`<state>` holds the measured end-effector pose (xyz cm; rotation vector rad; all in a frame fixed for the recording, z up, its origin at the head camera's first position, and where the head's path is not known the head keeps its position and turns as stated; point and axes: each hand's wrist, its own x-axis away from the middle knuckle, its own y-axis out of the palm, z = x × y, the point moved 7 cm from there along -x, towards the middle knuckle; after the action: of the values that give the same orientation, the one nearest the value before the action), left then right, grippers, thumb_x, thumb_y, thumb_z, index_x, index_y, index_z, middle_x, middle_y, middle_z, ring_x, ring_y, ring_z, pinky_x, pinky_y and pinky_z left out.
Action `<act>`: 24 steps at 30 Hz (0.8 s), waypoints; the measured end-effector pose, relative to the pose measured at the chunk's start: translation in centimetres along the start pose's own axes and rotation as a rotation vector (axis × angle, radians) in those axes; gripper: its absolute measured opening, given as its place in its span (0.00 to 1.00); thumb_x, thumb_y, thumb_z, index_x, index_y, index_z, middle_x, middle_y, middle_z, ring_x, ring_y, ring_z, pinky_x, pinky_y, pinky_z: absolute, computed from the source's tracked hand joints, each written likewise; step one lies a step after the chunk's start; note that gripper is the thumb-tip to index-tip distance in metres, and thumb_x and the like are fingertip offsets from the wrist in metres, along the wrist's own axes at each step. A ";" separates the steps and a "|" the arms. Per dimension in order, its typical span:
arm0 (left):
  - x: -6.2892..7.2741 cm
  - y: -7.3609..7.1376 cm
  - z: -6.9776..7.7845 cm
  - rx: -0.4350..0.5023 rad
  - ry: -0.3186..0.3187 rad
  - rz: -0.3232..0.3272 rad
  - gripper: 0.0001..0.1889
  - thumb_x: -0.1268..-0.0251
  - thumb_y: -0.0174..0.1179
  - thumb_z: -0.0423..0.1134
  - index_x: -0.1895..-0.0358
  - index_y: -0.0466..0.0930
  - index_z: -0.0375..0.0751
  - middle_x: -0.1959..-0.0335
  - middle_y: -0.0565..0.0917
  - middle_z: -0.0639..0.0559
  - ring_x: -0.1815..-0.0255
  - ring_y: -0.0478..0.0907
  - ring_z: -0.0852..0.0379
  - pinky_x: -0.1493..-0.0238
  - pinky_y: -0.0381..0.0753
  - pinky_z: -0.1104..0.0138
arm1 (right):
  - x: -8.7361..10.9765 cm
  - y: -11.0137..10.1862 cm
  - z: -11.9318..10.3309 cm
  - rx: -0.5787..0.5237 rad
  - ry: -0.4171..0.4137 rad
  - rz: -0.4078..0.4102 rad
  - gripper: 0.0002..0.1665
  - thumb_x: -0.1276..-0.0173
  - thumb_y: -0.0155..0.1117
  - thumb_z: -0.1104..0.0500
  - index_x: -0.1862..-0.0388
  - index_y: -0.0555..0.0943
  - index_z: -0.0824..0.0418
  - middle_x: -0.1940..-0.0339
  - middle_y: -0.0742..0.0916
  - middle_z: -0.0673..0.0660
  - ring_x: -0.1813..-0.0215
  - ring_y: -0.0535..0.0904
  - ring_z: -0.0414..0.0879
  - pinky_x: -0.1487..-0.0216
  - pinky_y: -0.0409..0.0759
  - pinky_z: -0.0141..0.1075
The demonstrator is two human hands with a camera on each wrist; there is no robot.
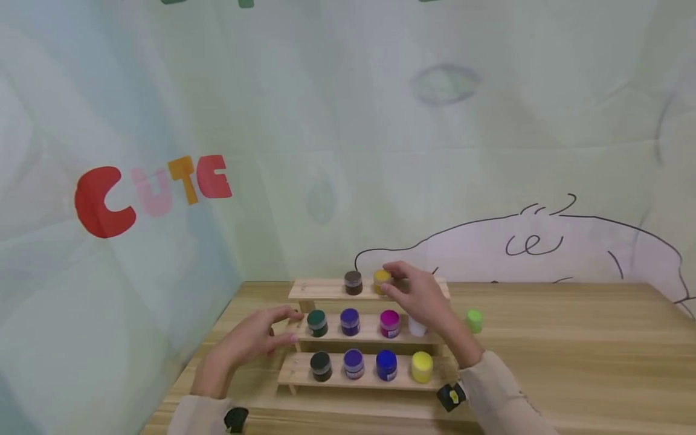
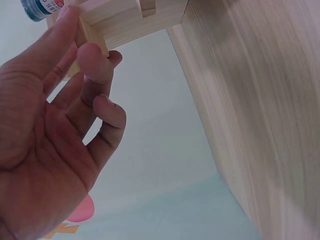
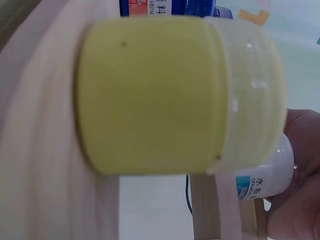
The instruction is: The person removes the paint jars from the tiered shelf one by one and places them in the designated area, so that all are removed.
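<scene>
A three-tier wooden rack (image 1: 321, 290) holds small paint jars. On its top tier, my right hand (image 1: 421, 299) pinches an ochre-yellow paint jar (image 1: 380, 279) between thumb and fingers, right of a brown jar (image 1: 353, 283). Partly covered by that hand, a white jar (image 1: 417, 327) stands on the middle tier. My left hand (image 1: 252, 335) grips the left end of the middle tier, thumb and fingers at the board's end, close to a dark green jar (image 1: 317, 323). A bright yellow jar (image 3: 150, 95) fills most of the right wrist view and hides the right fingertips there.
Purple (image 1: 350, 322) and magenta (image 1: 389, 324) jars share the middle tier. Black (image 1: 321, 366), violet (image 1: 354, 364) and blue (image 1: 386, 365) jars line the bottom one. A light green jar (image 1: 474, 321) stands on the wooden table (image 1: 571, 362), right of the rack. Printed cloth (image 1: 326, 151) hangs behind.
</scene>
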<state>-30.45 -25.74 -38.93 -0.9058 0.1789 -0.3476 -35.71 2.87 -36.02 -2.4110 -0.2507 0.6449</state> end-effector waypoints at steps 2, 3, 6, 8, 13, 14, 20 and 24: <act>-0.2 0.0 0.2 -0.002 0.003 -0.002 0.20 0.30 0.64 0.45 0.38 0.79 0.45 0.32 0.73 0.32 0.84 0.75 0.51 0.69 0.76 0.65 | 0.1 -0.3 0.2 0.000 0.013 0.016 0.24 0.28 0.67 0.54 0.36 0.77 0.61 0.44 0.85 0.59 0.42 0.82 0.54 0.41 0.79 0.48; -0.3 0.0 0.3 -0.008 0.008 -0.002 0.21 0.30 0.64 0.45 0.38 0.79 0.44 0.32 0.73 0.32 0.84 0.75 0.51 0.68 0.76 0.65 | 0.1 -0.4 0.2 0.001 0.018 0.025 0.24 0.28 0.67 0.54 0.37 0.77 0.61 0.45 0.86 0.58 0.42 0.82 0.54 0.42 0.80 0.48; -0.6 0.0 0.5 -0.025 0.010 0.003 0.21 0.31 0.64 0.46 0.39 0.79 0.44 0.33 0.74 0.33 0.84 0.76 0.51 0.65 0.76 0.65 | 0.2 -0.9 0.4 0.007 0.028 0.042 0.24 0.29 0.68 0.54 0.38 0.78 0.61 0.48 0.86 0.57 0.43 0.83 0.53 0.43 0.80 0.48; -0.6 0.0 0.6 -0.033 0.017 -0.001 0.21 0.31 0.64 0.46 0.39 0.79 0.42 0.34 0.74 0.32 0.83 0.76 0.52 0.65 0.76 0.65 | 0.3 -1.1 0.5 0.013 0.029 0.037 0.24 0.30 0.68 0.54 0.38 0.78 0.61 0.48 0.86 0.57 0.44 0.83 0.53 0.42 0.80 0.48; -0.8 0.3 0.5 -0.013 0.010 -0.012 0.21 0.31 0.64 0.46 0.39 0.79 0.42 0.34 0.74 0.32 0.83 0.76 0.50 0.69 0.76 0.66 | 0.6 -2.2 1.1 0.043 0.049 0.035 0.24 0.30 0.69 0.55 0.38 0.78 0.62 0.48 0.87 0.58 0.44 0.83 0.53 0.42 0.79 0.48; -0.9 0.4 0.5 -0.003 0.011 -0.014 0.21 0.31 0.64 0.46 0.39 0.79 0.42 0.34 0.74 0.31 0.83 0.76 0.50 0.70 0.76 0.66 | 0.7 -2.6 1.3 0.050 0.055 0.041 0.24 0.30 0.69 0.56 0.39 0.78 0.62 0.47 0.87 0.59 0.44 0.83 0.53 0.42 0.80 0.48; -0.9 0.6 0.0 0.017 0.008 -0.016 0.22 0.31 0.64 0.46 0.37 0.78 0.42 0.32 0.72 0.30 0.83 0.76 0.50 0.73 0.75 0.66 | 1.4 -4.1 2.3 0.065 0.098 0.038 0.23 0.29 0.68 0.57 0.39 0.78 0.63 0.45 0.86 0.61 0.44 0.83 0.55 0.44 0.81 0.47; -0.7 0.4 -0.4 0.019 -0.018 -0.010 0.23 0.32 0.65 0.47 0.37 0.78 0.43 0.32 0.71 0.29 0.83 0.75 0.50 0.75 0.74 0.65 | 1.9 -4.9 2.9 0.059 0.114 0.038 0.23 0.29 0.68 0.57 0.39 0.78 0.63 0.45 0.86 0.61 0.44 0.83 0.55 0.44 0.81 0.47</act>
<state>-31.17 -25.58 -39.48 -0.8908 0.1542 -0.3502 -35.63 8.90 -35.77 -2.3912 -0.1362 0.5223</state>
